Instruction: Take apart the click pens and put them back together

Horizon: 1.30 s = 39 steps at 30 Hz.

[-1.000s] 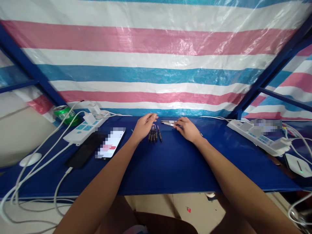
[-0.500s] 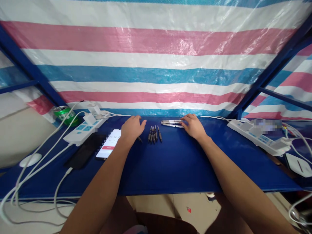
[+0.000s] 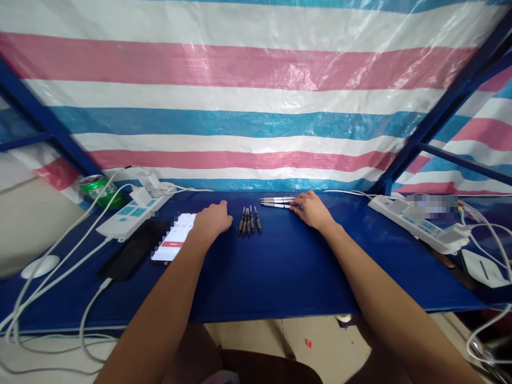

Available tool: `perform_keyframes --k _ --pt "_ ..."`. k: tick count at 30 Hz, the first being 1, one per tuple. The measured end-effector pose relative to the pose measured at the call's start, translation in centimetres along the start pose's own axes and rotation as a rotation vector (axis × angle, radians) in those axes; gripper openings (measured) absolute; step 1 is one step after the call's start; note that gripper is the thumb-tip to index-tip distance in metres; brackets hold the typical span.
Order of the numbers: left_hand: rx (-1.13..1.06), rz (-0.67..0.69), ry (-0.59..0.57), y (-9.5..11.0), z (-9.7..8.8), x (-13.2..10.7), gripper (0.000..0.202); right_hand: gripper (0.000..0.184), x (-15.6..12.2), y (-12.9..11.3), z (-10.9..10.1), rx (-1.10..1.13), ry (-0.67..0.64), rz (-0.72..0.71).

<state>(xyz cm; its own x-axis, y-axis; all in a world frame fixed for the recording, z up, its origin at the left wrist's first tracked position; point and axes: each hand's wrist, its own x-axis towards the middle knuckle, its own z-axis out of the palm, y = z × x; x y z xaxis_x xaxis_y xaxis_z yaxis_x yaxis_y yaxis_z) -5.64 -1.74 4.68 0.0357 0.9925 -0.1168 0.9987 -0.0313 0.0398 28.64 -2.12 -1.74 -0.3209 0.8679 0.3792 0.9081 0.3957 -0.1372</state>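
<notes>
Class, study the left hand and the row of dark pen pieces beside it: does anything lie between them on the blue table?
Nothing visible does. Only bare blue table separates the left hand from the dark pen pieces. The phone lies on the hand's other side.

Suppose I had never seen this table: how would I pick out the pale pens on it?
Look at the blue table under the striped tarp, near the middle of its far edge. There the white pens lie crosswise, at the fingertips of the right hand. The dark pen parts to their left are nearly black and point away from the person instead.
</notes>
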Motion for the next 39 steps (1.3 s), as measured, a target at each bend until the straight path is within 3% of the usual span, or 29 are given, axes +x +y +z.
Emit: perform_keyframes --k 4,8,13,16,20,25,30,39 --pt "-0.022 0.019 0.051 0.4 0.6 0.5 0.044 0.022 0.3 0.5 0.1 -0.023 0.031 0.016" --pt "-0.075 0.074 0.193 0.5 1.0 1.3 0.032 0.018 0.4 0.7 0.2 -0.02 0.05 0.033" --pt "-0.263 0.334 0.425 1.0 1.0 1.4 0.023 0.016 0.6 0.4 0.3 0.036 0.058 0.032" --pt "-0.374 0.496 0.482 1.4 1.0 1.2 0.029 0.016 0.4 0.6 -0.5 0.049 0.093 0.071" --pt "-0.495 0.626 0.488 1.8 1.6 1.4 0.035 0.019 -0.9 1.9 -2.3 -0.008 0.114 0.279" --pt "-0.571 0.672 0.462 2.2 2.7 2.1 0.037 0.021 -2.7 3.9 -3.4 -0.088 -0.031 0.544" --pt "-0.588 0.689 0.433 2.6 3.5 2.5 0.038 0.024 -3.4 4.7 -3.1 -0.111 -0.126 0.619" --pt "-0.671 0.634 0.377 3.0 3.9 2.6 0.037 0.017 -3.1 4.6 -2.9 -0.092 -0.155 0.607"
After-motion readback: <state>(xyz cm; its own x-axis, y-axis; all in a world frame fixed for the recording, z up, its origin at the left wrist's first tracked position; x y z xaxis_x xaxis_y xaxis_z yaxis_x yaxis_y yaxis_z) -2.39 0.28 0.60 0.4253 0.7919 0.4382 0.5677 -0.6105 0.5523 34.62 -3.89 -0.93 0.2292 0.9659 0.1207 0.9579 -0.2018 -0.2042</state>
